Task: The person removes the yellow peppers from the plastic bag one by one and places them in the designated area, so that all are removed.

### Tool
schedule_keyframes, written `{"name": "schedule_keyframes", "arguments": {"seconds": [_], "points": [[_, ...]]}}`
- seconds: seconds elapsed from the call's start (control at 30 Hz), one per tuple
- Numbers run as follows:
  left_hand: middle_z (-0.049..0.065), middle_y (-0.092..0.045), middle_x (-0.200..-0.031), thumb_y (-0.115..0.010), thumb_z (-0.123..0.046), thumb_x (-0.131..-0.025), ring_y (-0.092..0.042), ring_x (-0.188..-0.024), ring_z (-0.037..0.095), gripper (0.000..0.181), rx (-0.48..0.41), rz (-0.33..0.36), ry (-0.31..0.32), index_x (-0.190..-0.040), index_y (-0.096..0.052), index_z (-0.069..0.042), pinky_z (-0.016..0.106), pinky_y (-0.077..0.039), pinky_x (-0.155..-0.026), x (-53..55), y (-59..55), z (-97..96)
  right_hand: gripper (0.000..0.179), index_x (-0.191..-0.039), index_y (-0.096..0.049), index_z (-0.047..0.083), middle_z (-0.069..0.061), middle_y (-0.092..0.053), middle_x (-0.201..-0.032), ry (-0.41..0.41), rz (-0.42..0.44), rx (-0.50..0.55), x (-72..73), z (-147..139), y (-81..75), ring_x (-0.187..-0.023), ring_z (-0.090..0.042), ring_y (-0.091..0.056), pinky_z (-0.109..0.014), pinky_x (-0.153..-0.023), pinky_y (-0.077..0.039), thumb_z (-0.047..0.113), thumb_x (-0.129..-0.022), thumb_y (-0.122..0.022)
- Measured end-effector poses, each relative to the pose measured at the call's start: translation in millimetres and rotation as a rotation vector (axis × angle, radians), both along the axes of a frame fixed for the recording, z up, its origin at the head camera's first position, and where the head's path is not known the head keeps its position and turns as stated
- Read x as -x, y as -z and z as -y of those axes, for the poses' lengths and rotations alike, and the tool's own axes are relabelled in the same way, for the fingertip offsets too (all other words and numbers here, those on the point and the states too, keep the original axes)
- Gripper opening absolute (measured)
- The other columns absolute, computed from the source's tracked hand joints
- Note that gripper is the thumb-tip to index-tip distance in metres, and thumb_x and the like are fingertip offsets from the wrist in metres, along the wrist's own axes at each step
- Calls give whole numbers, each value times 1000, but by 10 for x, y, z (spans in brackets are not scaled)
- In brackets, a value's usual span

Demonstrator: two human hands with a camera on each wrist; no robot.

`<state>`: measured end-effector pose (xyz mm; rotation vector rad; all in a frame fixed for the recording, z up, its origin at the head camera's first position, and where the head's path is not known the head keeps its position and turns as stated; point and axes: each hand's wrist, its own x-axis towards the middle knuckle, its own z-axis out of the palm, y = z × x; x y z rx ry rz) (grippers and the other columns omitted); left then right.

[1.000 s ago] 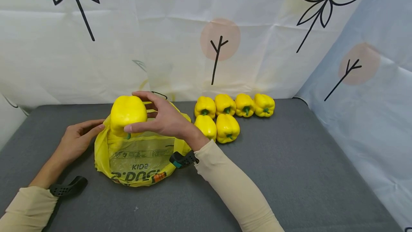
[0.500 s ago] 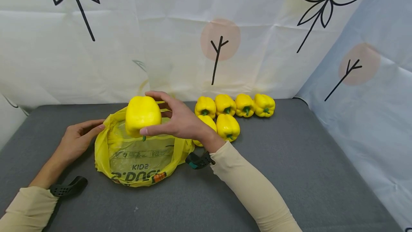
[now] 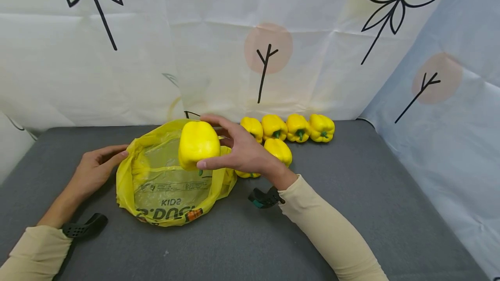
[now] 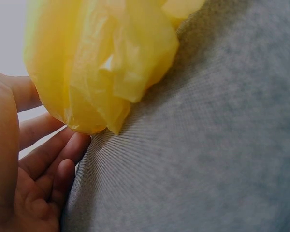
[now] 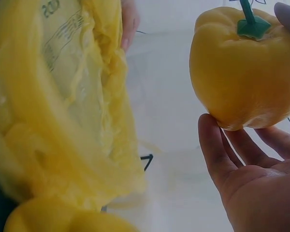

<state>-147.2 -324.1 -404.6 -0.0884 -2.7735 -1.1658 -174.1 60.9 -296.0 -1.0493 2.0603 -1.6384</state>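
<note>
Thumb and fingers of my right hand (image 3: 250, 151) grip a yellow bell pepper (image 3: 198, 144), held up over the right part of a yellow plastic bag (image 3: 126, 185). In the right wrist view the pepper (image 5: 241, 72) shows its green stem, thumb on the stem side and fingers opposite. The bag lies with its mouth open and printed lettering visible through it. At the bag's left rim, my left hand (image 3: 93, 170) pinches the plastic between thumb and fingers. In the left wrist view some fingertips are hidden behind the bag (image 4: 96, 63).
Right of the bag, several yellow bell peppers (image 3: 297, 128) stand in two rows on the grey tabletop (image 3: 351, 211). My right hand and forearm partly cover the nearest ones. A white patterned cloth (image 3: 211, 55) hangs behind the table, with another at the right.
My right hand has carried the pepper rightward from the bag's left side, covering more of the peppers behind it. The left hand has stayed at the bag's rim.
</note>
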Motion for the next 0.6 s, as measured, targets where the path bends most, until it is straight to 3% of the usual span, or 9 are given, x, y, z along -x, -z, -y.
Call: {"name": "schedule_keyframes", "arguments": {"seconds": [0.33, 0.6], "points": [[27, -58, -135, -52, -37, -107, -39, -102, -17, 51, 5, 0, -1, -143, -57, 0, 17, -37, -75, 1, 3, 1, 83, -155, -39, 17, 0, -43, -149, 27, -1, 25, -10, -298, 42, -128, -22, -54, -43, -101, -50, 8, -85, -82], [24, -60, -132, -54, -36, -107, -40, -101, -18, 50, -7, -16, -6, -142, -58, 0, 13, -37, -75, 6, 8, -6, 85, -155, -38, 12, -3, -43, -150, 53, -22, 44, 8, -572, 10, -128, -24, -54, -41, -101, -50, 18, -85, -84]]}}
